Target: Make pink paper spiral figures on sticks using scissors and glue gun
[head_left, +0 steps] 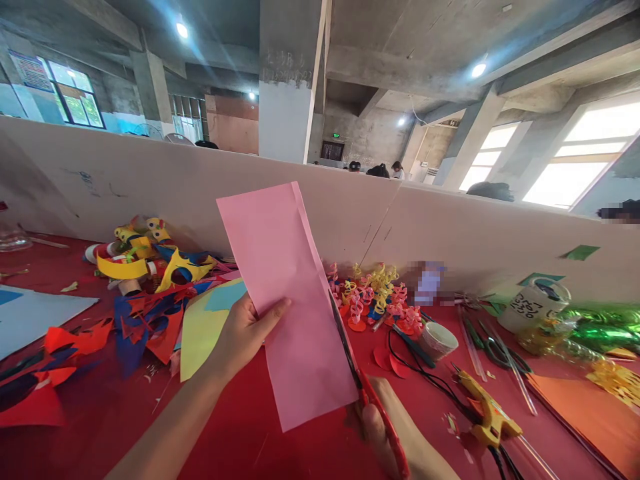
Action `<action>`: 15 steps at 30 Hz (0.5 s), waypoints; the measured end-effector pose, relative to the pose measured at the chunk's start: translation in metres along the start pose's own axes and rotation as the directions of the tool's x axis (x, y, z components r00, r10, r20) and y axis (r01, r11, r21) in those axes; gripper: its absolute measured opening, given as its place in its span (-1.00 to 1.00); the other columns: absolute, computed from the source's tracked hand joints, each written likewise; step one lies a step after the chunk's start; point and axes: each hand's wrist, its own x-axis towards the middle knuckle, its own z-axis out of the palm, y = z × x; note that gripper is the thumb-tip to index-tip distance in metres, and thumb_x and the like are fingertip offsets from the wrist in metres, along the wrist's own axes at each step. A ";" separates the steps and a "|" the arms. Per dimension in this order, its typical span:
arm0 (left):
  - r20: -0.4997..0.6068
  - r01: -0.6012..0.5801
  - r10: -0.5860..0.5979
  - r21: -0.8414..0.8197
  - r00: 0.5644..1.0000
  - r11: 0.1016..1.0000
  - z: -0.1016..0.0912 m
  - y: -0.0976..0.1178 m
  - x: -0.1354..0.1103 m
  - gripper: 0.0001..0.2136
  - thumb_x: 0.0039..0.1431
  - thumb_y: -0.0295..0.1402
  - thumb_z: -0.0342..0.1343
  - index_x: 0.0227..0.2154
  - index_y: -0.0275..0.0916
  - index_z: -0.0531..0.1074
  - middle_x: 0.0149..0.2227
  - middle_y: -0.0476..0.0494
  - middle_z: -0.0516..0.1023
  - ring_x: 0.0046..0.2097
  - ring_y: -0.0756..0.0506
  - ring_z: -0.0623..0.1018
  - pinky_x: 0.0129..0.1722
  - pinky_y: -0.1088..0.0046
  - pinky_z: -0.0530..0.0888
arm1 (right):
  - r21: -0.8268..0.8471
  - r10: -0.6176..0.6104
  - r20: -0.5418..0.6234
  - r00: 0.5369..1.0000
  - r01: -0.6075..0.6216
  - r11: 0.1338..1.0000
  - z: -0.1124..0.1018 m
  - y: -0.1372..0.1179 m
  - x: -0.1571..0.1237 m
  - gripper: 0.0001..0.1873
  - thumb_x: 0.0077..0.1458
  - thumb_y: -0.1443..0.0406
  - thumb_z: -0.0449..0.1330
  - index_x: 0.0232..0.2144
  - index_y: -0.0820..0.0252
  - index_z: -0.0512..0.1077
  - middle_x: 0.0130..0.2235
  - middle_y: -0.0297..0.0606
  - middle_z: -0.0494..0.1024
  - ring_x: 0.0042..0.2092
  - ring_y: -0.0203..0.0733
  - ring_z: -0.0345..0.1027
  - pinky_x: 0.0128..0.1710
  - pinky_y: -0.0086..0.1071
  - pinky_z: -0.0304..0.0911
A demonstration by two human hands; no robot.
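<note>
My left hand [250, 327] grips a tall sheet of pink paper [295, 267] by its left edge, thumb flat on the front and fingers behind. The sheet is held up at a tilt above the red table. In my right hand [377, 417] is a pair of scissors [373, 400] with red handles. Their dark blades lie along the paper's right edge, near its lower part, where a narrow strip runs up that side. Parts of my right fingers are hidden behind the handles.
Coloured paper scraps [165, 320] lie at left beside yellow craft figures [137, 240]. Curled paper pieces [370, 293] stand along the pale partition [425, 220]. At right are a glue gun [490, 413] with its cord, a tape roll [439, 341], green-handled scissors [500, 350] and orange sheets [590, 413].
</note>
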 end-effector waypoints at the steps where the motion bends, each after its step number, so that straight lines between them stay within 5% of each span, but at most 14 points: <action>1: -0.003 -0.003 0.003 0.001 1.000 1.000 0.000 0.000 0.000 -0.74 0.01 -0.14 0.15 -0.36 -0.24 0.49 -0.39 -0.14 0.58 -0.38 -0.16 0.53 -0.48 0.43 0.46 | -0.002 0.009 0.002 1.000 -0.009 1.000 0.000 0.001 -0.001 -0.30 -0.01 -0.29 -0.36 -0.58 0.15 0.14 -0.66 -0.38 0.17 -0.57 -0.29 0.10 -0.58 -0.43 0.12; 15: 0.005 0.063 -0.063 -0.071 0.998 0.995 -0.002 -0.003 0.000 -0.72 0.01 -0.16 0.15 -0.27 -0.24 0.49 -0.36 -0.17 0.59 -0.31 -0.22 0.56 -0.43 0.34 0.51 | -0.063 0.062 -0.071 0.996 -0.067 0.996 0.008 0.016 -0.002 -0.27 -0.08 -0.33 -0.37 -0.59 0.15 0.12 -0.65 -0.39 0.15 -0.61 -0.35 -0.03 -0.67 -0.46 -0.04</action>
